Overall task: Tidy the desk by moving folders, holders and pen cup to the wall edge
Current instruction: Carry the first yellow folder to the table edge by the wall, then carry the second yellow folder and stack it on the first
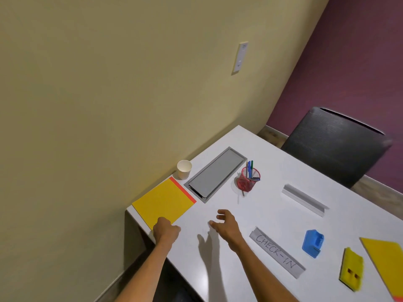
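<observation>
While left hand (pixel 166 231) is gripping flat yellow folder's (pixel 162 202) corner w/ curled fingers, right hand (pixel 226 225) is hovering, fingers spread.

A long, flat, grey sign strip (pixel 277 252) lay on the white desk (pixel 272 162). Big hand-drawn letters on it said "CHECK-IN". A small white plate on the wall (pixel 239 57) had some tiny marks, maybe words, but they were too small and blurry to read.
</observation>
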Motion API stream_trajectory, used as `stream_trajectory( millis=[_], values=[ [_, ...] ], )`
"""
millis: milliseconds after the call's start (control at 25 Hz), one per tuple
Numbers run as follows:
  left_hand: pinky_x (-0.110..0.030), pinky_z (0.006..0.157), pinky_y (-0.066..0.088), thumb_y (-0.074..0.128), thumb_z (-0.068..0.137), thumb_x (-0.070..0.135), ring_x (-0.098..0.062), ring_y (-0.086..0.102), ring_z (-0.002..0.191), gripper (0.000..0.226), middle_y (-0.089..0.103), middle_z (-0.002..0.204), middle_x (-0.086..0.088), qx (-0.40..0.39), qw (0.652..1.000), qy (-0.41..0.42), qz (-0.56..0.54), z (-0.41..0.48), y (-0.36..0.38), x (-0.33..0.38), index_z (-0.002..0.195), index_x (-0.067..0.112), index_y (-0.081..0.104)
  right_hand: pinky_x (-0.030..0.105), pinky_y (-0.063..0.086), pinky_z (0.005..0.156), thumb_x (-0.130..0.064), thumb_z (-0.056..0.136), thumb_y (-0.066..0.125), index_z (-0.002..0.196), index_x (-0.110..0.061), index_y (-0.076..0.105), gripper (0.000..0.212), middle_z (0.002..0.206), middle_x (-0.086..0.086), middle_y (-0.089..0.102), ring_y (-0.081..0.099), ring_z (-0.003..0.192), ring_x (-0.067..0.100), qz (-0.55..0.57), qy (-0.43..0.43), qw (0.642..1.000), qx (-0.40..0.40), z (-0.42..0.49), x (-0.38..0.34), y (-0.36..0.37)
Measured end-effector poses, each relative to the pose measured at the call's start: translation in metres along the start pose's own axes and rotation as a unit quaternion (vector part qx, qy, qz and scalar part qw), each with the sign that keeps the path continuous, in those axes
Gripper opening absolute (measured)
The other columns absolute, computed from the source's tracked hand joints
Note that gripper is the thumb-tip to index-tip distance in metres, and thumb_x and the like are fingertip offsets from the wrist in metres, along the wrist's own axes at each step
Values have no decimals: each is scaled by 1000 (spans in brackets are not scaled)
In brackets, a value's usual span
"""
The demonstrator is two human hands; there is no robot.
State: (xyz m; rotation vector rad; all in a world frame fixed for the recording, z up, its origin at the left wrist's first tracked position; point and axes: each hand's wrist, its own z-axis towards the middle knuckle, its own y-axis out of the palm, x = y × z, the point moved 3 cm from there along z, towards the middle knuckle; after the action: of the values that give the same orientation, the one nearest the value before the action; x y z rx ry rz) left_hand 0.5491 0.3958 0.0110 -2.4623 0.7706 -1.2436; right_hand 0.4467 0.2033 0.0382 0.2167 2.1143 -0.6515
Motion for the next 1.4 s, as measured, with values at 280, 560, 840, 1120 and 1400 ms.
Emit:
stream_trajectory(
  millis=[280,560,840,1120,1400],
  values=[
    [-46,88,54,71,85,8,-40,62,113,40,62,121,-29,-10,975,160,154,-102,78,59,116,-13,57,35,52,93,-33,82,72,127,-16,51,52,124,2,57,59,109,17,-4,-35,998,57,-57,26,-135],
    [-38,84,51,65,92,28,-30,60,106,33,60,116,-12,-23,939,282,194,-227,203,81,112,5,54,26,46,86,-29,84,71,124,-13,55,46,121,2,58,60,103,19,-17,-32,992,120,-123,116,-294],
    [-39,86,48,67,91,26,-30,60,106,33,62,114,-13,-66,917,332,209,-349,341,79,111,3,54,31,48,92,-25,81,75,118,-8,58,45,122,10,62,58,110,22,-33,12,986,165,-189,242,-439],
    [-38,87,51,65,92,30,-28,62,103,37,63,117,-10,-145,876,390,245,-431,439,81,119,7,53,38,47,98,-27,83,73,118,-6,57,44,117,9,59,57,115,31,-24,34,981,189,-218,303,-522],
    [-35,99,44,63,94,33,-27,54,125,52,56,138,-10,-226,833,414,290,-449,507,75,137,9,48,37,45,100,-31,87,69,125,-10,52,47,130,12,56,53,121,29,-32,67,977,200,-213,344,-560]
  ],
)
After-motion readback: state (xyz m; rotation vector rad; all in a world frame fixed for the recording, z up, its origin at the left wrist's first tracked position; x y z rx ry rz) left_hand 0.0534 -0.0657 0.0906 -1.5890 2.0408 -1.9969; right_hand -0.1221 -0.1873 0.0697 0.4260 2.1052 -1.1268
